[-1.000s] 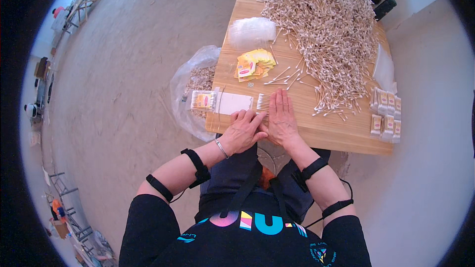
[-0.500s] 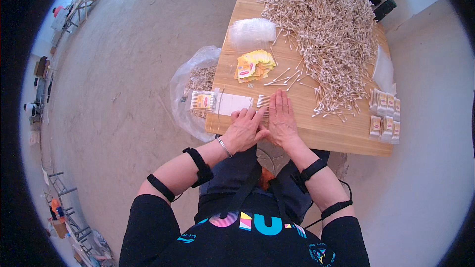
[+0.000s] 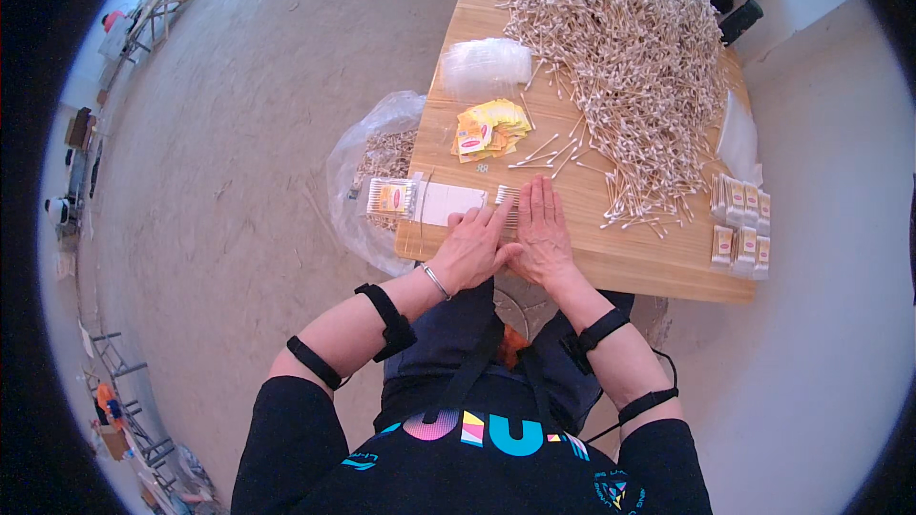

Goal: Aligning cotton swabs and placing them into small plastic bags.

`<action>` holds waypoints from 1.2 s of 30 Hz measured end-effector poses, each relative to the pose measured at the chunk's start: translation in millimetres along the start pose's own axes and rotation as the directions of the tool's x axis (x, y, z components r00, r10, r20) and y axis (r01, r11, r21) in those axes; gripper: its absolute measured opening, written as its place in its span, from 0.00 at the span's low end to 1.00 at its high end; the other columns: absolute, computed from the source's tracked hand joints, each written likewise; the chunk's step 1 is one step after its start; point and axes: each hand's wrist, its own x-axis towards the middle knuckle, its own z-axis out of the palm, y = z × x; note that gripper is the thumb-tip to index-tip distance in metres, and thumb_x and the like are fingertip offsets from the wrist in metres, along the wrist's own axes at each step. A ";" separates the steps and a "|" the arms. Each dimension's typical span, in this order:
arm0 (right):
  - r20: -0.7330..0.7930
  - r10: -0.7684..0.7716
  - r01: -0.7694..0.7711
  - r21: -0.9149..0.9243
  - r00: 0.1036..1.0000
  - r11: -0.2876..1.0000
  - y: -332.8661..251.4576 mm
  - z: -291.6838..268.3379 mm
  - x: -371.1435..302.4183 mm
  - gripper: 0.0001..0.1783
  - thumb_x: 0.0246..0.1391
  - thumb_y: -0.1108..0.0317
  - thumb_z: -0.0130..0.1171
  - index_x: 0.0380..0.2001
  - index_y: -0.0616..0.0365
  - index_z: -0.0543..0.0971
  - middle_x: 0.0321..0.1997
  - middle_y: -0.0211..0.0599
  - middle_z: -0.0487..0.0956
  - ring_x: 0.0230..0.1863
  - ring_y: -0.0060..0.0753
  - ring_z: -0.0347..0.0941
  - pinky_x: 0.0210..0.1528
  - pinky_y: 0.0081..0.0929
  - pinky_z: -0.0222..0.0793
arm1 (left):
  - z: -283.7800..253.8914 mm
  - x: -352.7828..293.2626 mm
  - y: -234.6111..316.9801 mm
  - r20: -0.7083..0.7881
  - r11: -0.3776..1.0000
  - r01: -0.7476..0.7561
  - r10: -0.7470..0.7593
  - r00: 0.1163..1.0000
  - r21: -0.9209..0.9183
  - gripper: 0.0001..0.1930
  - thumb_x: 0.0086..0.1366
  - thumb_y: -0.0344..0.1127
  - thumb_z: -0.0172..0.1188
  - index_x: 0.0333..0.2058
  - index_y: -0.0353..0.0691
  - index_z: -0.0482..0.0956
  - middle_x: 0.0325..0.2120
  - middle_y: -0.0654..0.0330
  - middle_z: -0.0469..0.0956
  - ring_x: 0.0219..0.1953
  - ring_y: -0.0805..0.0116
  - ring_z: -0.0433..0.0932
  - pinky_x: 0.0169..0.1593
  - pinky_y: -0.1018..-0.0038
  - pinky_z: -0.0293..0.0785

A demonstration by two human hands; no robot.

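A small row of cotton swabs [image 3: 507, 194] lies side by side on the wooden table, between my two hands. My right hand [image 3: 544, 236] is laid flat, fingers together and stretched out, its edge along the right side of the row. From the left, my left hand [image 3: 473, 250] reaches over with its index finger extended onto the swabs and its other fingers partly bent; its thumb touches my right hand. The lower swabs are hidden under my fingers. Left of the row is a white card strip [image 3: 453, 203], and beside it a clear pack of swabs [image 3: 390, 197] at the table's edge.
A large heap of loose swabs [image 3: 630, 48] covers the far right of the table [image 3: 658, 262]. Yellow cards [image 3: 491, 129] and clear plastic bags [image 3: 487, 67] lie farther back. Filled packs [image 3: 740, 224] stand at the right edge. A plastic sack [image 3: 348, 167] of swabs sits left of the table.
My left index finger has slid slightly away from me along the swabs. My right hand has stayed almost in place.
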 end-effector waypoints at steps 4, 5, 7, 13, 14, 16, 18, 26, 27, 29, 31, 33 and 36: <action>-0.004 0.007 -0.007 -0.038 1.000 0.999 0.8 2.0 -0.6 0.53 0.42 0.49 0.55 0.62 0.74 0.46 0.69 0.60 0.42 0.71 0.56 0.34 0.71 0.44 0.30 | -1.6 1.6 1.0 0.021 0.999 0.010 -0.010 1.000 0.036 0.34 0.61 0.51 0.53 0.59 0.38 0.56 0.41 0.50 0.70 0.43 0.52 0.68 0.47 0.60 0.57; -0.015 0.005 -0.006 -0.032 1.000 0.999 1.4 3.0 -0.7 0.53 0.42 0.49 0.55 0.62 0.74 0.46 0.69 0.60 0.42 0.71 0.56 0.34 0.71 0.44 0.30 | -2.4 2.0 1.2 0.020 0.999 0.008 -0.009 1.000 0.036 0.34 0.61 0.51 0.53 0.59 0.38 0.56 0.41 0.50 0.70 0.43 0.52 0.68 0.47 0.60 0.57; -0.027 0.004 -0.005 -0.026 1.000 1.000 2.3 5.4 -0.8 0.53 0.42 0.49 0.55 0.62 0.74 0.46 0.69 0.60 0.42 0.71 0.55 0.34 0.71 0.44 0.30 | -3.8 3.2 1.5 0.050 1.000 0.019 -0.020 0.999 0.019 0.34 0.61 0.51 0.53 0.60 0.38 0.55 0.41 0.50 0.71 0.44 0.53 0.69 0.47 0.60 0.58; -0.036 -0.001 0.002 0.025 0.999 1.000 1.5 4.9 -0.8 0.51 0.43 0.51 0.53 0.62 0.74 0.47 0.69 0.60 0.42 0.71 0.55 0.33 0.71 0.44 0.30 | -2.0 3.3 1.8 0.029 0.999 0.042 -0.043 0.999 0.017 0.34 0.61 0.50 0.53 0.60 0.36 0.55 0.42 0.50 0.71 0.45 0.52 0.69 0.47 0.59 0.59; -0.037 0.000 0.000 -0.004 0.999 1.000 1.5 5.4 -0.6 0.51 0.43 0.51 0.53 0.62 0.74 0.47 0.69 0.60 0.42 0.71 0.56 0.33 0.71 0.44 0.30 | -1.5 4.6 1.7 0.028 0.999 0.042 -0.042 0.999 0.017 0.34 0.61 0.50 0.53 0.60 0.36 0.55 0.42 0.50 0.71 0.45 0.52 0.69 0.47 0.59 0.59; -0.038 0.002 -0.003 -0.033 0.999 0.999 1.8 6.1 -0.5 0.50 0.43 0.51 0.52 0.62 0.74 0.47 0.69 0.60 0.42 0.71 0.56 0.33 0.71 0.45 0.30 | -0.6 7.6 0.9 0.040 0.998 0.046 -0.048 0.998 0.047 0.35 0.61 0.50 0.53 0.60 0.35 0.54 0.42 0.49 0.71 0.45 0.52 0.70 0.47 0.59 0.59; -0.043 0.004 -0.006 -0.027 0.999 1.000 2.1 6.9 -0.6 0.50 0.43 0.51 0.52 0.62 0.74 0.47 0.69 0.60 0.42 0.71 0.56 0.33 0.71 0.45 0.29 | -0.1 8.5 1.5 0.043 0.997 0.050 -0.052 0.998 0.052 0.34 0.61 0.50 0.53 0.60 0.36 0.55 0.42 0.49 0.71 0.45 0.52 0.70 0.47 0.59 0.59; -0.055 0.002 -0.002 -0.008 0.999 1.000 1.8 6.4 -0.6 0.49 0.43 0.51 0.53 0.61 0.74 0.49 0.68 0.61 0.44 0.71 0.56 0.35 0.71 0.45 0.30 | -2.0 9.0 2.0 0.055 0.997 0.063 -0.064 0.996 0.034 0.30 0.61 0.47 0.53 0.58 0.38 0.58 0.41 0.50 0.72 0.45 0.53 0.71 0.46 0.58 0.59; -0.056 -0.002 0.001 -0.015 0.998 1.000 1.4 5.9 -0.6 0.49 0.44 0.50 0.53 0.61 0.74 0.50 0.68 0.61 0.44 0.71 0.56 0.36 0.71 0.45 0.31 | -1.3 8.7 0.9 0.051 0.998 0.063 -0.064 0.997 0.027 0.29 0.61 0.45 0.52 0.58 0.38 0.57 0.41 0.49 0.73 0.45 0.53 0.71 0.46 0.58 0.59; -0.058 0.003 -0.005 -0.033 0.998 0.999 1.8 7.1 -0.1 0.49 0.44 0.50 0.53 0.61 0.74 0.50 0.68 0.61 0.45 0.71 0.57 0.36 0.71 0.46 0.31 | 1.7 10.5 -1.0 0.046 0.998 0.059 -0.060 0.997 0.020 0.29 0.62 0.43 0.52 0.58 0.38 0.57 0.42 0.49 0.73 0.45 0.53 0.72 0.45 0.58 0.60; -0.059 0.007 -0.010 -0.050 0.998 0.999 0.9 5.8 0.1 0.49 0.44 0.49 0.53 0.61 0.74 0.50 0.68 0.61 0.45 0.71 0.57 0.36 0.70 0.46 0.32 | 4.1 12.2 -2.2 0.029 0.994 0.105 -0.105 0.994 -0.005 0.28 0.62 0.38 0.51 0.59 0.38 0.56 0.42 0.49 0.74 0.44 0.53 0.73 0.44 0.57 0.60; -0.034 0.013 -0.012 0.032 0.999 0.999 -1.2 1.8 0.1 0.49 0.45 0.51 0.54 0.61 0.74 0.49 0.68 0.62 0.44 0.71 0.56 0.35 0.70 0.46 0.32 | 3.9 14.4 -4.1 0.039 0.994 0.107 -0.107 0.993 -0.004 0.28 0.61 0.36 0.51 0.59 0.39 0.56 0.42 0.50 0.75 0.43 0.53 0.73 0.43 0.56 0.60; -0.034 0.010 -0.010 0.006 0.999 1.000 -0.8 0.1 0.1 0.49 0.45 0.51 0.55 0.61 0.74 0.49 0.68 0.62 0.44 0.71 0.56 0.35 0.70 0.46 0.32 | 5.3 17.4 -4.6 0.044 0.995 0.104 -0.104 0.994 0.001 0.28 0.61 0.35 0.51 0.59 0.40 0.55 0.41 0.51 0.75 0.42 0.53 0.74 0.42 0.55 0.60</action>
